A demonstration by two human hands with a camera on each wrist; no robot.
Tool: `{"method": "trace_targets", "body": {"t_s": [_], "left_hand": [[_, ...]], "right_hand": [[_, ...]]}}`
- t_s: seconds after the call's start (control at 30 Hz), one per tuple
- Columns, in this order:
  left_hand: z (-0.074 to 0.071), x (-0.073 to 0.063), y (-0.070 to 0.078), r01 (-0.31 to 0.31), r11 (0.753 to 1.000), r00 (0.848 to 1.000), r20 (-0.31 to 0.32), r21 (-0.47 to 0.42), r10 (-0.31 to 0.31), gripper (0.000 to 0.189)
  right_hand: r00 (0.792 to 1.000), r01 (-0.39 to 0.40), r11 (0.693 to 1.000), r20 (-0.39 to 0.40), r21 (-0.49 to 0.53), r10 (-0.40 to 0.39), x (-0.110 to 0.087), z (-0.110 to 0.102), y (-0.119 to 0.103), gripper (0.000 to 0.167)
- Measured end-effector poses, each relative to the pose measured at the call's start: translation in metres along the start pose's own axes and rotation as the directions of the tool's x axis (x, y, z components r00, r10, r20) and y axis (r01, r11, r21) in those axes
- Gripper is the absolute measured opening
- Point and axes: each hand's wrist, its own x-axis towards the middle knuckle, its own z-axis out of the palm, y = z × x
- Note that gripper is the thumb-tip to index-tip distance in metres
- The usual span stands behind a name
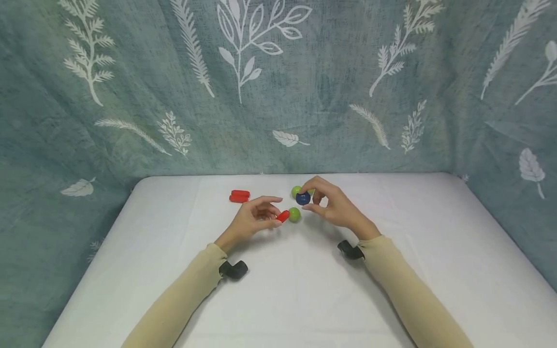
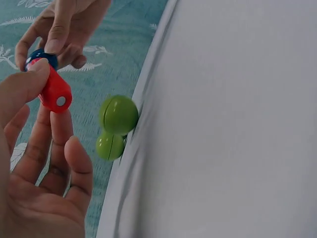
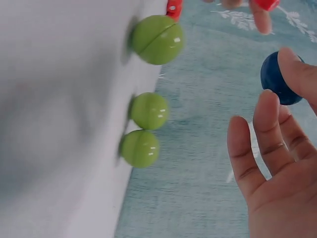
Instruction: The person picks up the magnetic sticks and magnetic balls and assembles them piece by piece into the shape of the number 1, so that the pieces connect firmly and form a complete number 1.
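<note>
My left hand pinches a short red rod between thumb and fingers. A round silvery spot shows on the end of that rod in the left wrist view. Opposite it, my right hand holds a dark blue ball by thumb and fingertips. A gap separates rod and ball in the head view. Below and between the hands sits a green ball. Two more green balls stand side by side on the table in the right wrist view; in the head view the right hand partly covers them.
Two red rods lie side by side towards the back left of the white table. Behind the table's far edge hangs a green leaf-patterned cloth. A black wrist camera juts from the left sleeve, another from the right.
</note>
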Motion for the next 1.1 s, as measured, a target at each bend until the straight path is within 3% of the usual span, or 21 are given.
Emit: {"method": "trace_targets", "body": {"t_s": [0.3, 0.53, 0.83, 1.1], "left_hand": [[0.010, -0.002, -0.003, 0.020, 0.992, 1.000, 0.009, -0.124, -0.019, 0.054], [0.015, -0.003, -0.003, 0.038, 0.979, 0.999, 0.010, -0.200, -0.037, 0.052], [0.019, -0.005, -0.005, 0.030, 0.981, 1.000, 0.013, -0.194, -0.028, 0.038], [0.019, -0.005, -0.008, 0.016, 0.982, 1.000, 0.001, -0.188, -0.016, 0.032]], "right_hand": [[0.994, 0.082, 0.995, -0.071, 0.060, -0.077, 0.004, -0.012, -0.018, 0.039], [0.996, 0.090, 0.991, -0.020, 0.095, -0.088, 0.006, -0.005, -0.023, 0.036], [0.996, 0.078, 0.987, 0.035, 0.144, -0.084, 0.005, 0.010, -0.028, 0.040], [0.997, 0.054, 0.989, 0.050, 0.140, -0.061, 0.005, 0.012, -0.040, 0.034]]}}
